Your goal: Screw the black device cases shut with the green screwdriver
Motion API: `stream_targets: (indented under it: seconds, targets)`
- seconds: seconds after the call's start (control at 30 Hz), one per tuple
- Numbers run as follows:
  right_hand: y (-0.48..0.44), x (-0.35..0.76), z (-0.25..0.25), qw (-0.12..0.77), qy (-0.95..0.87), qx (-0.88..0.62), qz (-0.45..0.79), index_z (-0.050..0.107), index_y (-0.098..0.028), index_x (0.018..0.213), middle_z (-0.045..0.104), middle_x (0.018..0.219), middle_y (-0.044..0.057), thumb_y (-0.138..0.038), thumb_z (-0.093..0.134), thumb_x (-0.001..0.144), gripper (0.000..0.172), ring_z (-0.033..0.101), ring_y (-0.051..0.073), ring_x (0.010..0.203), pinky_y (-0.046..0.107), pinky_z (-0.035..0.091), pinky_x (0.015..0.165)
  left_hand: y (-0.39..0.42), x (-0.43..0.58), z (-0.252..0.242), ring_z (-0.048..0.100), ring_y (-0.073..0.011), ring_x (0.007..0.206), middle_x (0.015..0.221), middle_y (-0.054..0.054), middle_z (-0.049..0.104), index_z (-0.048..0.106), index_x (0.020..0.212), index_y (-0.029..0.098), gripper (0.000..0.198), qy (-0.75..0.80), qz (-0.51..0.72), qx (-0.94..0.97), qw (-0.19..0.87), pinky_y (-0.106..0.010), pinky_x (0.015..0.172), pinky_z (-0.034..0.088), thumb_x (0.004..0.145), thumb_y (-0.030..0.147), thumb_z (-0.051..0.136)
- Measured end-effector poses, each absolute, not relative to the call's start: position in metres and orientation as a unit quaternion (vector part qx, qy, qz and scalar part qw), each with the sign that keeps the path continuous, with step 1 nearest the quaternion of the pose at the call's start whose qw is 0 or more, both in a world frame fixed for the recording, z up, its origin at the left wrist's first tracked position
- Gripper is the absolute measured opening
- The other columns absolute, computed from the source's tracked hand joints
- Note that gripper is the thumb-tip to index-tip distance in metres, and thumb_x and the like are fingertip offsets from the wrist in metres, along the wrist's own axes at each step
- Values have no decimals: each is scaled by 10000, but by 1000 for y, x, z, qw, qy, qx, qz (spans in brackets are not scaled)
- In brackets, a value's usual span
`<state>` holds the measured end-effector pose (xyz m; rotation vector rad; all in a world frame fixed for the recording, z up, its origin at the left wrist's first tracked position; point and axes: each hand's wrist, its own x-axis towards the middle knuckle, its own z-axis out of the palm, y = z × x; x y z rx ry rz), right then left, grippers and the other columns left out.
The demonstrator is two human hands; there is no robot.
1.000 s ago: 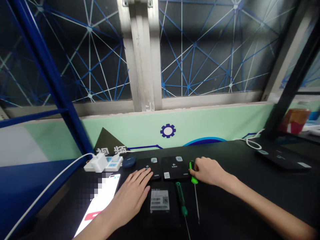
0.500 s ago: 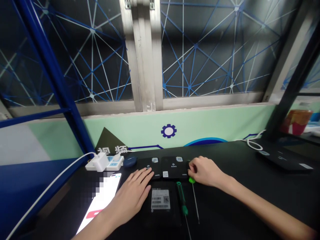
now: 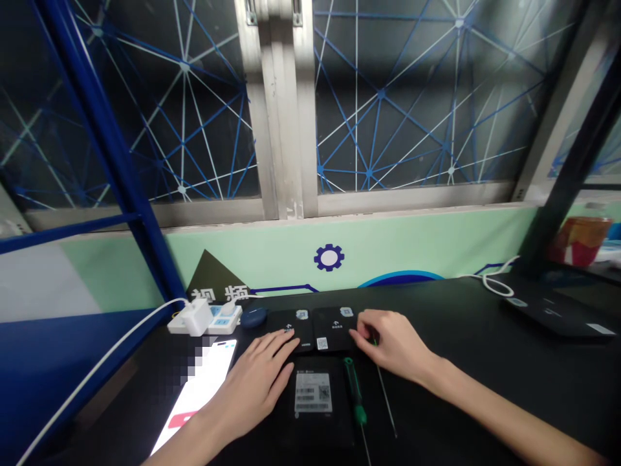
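Two flat black boxes lie side by side, the left box [image 3: 303, 330] and the right box [image 3: 334, 323]. My left hand [image 3: 266, 362] rests open, its fingertips spread over the left box's lower part. My right hand [image 3: 391, 340] curls at the right box's right edge, thumb and finger closed against it. Below my right palm passes a screwdriver [image 3: 385, 398]; its thin shaft shows, while the hand hides most of its green handle. A second green-handled screwdriver [image 3: 356, 391] lies to the left of it. Nearer me sits a black device [image 3: 313, 424] with a white label.
A lit phone [image 3: 206, 388] lies left of my left hand. Behind it are a white power strip [image 3: 218, 318] with a charger [image 3: 196, 317] and a dark blue rounded object [image 3: 253, 316]. Another black device [image 3: 557, 317] and a white cable [image 3: 497, 281] are at the right.
My right hand has shifted slightly left and its thumb now reaches over the right box's edge. The right screwdriver's green handle is more covered. My left hand stays put.
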<state>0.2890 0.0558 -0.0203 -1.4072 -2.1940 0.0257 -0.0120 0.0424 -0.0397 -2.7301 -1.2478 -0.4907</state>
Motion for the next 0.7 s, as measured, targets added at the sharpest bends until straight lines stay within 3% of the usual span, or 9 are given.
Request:
stream_targets:
  seconds: [0.1,0.27,0.43,0.7]
  targets:
    - [41,278,-17,279,-864,-417,40,614,-216,865,641,861,42,-295,599,865,81,568,205,787,304,396,683,46,-12,-38,538,-268,1251,1401,-37,548,537,1351,289,359,-424,-184,-884,70,-461,1017,466,1023,361,412]
    - [22,264,-17,227,-898,-369,83,633,-228,1024,626,991,66,-506,730,724,421,540,261,891,410,404,846,55,-17,-35,608,-262,1119,1231,-59,643,634,1192,234,298,-450,-205,-864,96,-434,952,497,1010,321,416]
    - [15,258,-20,219,-892,-381,104,632,-234,1108,621,1052,80,-694,756,582,709,524,305,969,489,357,945,57,-20,-33,618,-267,1092,1217,-63,642,619,1207,230,296,-455,-183,-865,101,-420,902,518,1007,315,418]
    - [17,257,-31,228,-883,-380,153,553,-254,1269,574,1166,87,-602,829,548,848,507,318,1063,518,333,1030,55,-20,-35,605,-282,1126,1235,-68,634,595,1233,230,303,-449,-177,-869,113,-425,919,516,1004,328,424]
